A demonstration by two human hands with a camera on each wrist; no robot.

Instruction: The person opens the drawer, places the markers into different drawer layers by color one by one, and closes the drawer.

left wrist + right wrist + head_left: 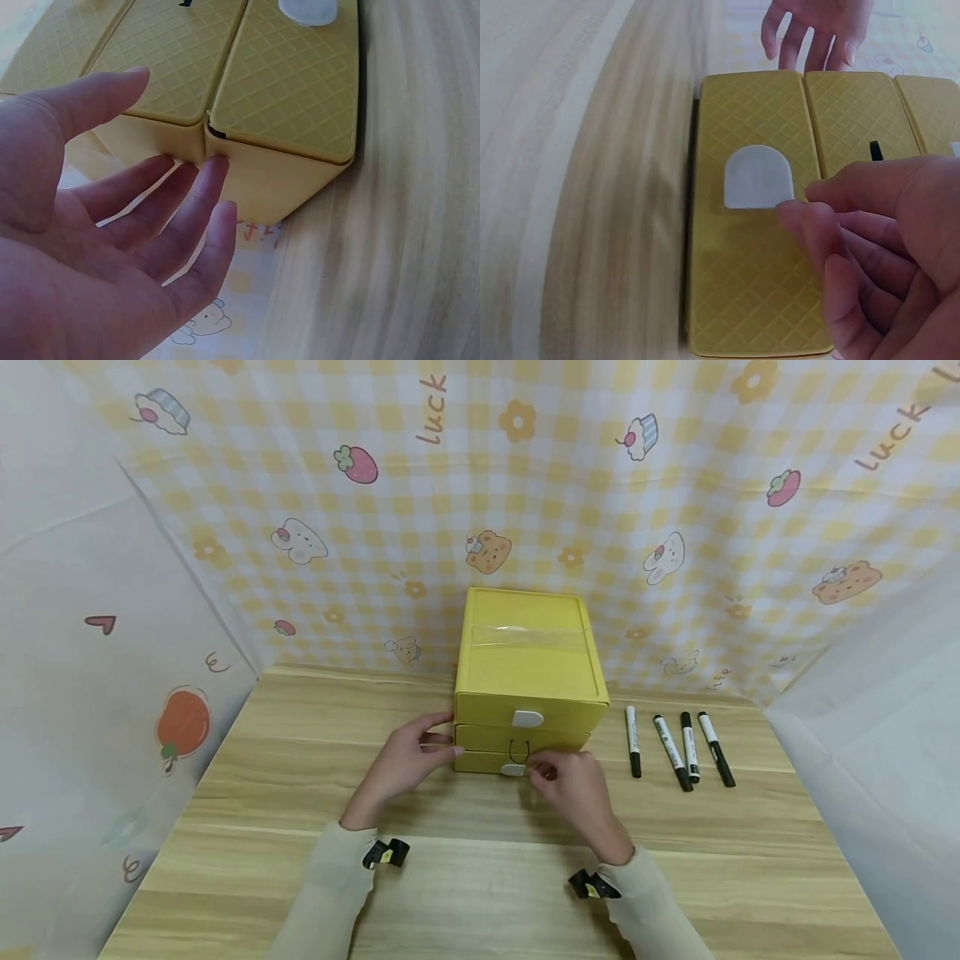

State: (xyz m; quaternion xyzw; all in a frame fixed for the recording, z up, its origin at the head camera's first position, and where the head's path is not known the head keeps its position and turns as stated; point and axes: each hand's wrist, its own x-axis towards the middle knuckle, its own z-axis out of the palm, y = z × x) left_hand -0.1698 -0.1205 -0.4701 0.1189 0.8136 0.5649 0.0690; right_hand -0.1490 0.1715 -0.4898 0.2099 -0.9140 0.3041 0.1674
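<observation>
A yellow box of three stacked drawers (525, 660) stands on the wooden table. White tabs are on its top drawer and its bottom drawer (759, 178); a black cord loop (519, 759) hangs from the middle one. My left hand (408, 758) is at the box's left side. Its spread fingertips (217, 166) reach the side wall, while the thumb stands in front of the drawers. My right hand (576, 785) has curled fingers, with thumb and index tips close beside the bottom tab and the loop's lower end. It covers part of the loop; I cannot tell whether it pinches the cord.
Several black-and-white marker pens (690, 747) lie to the right of the box. Behind the box hangs a yellow checked curtain (420, 527) with cartoon prints. Clear tape (528, 635) crosses the box's top. White cloth (97, 652) borders the table's left side.
</observation>
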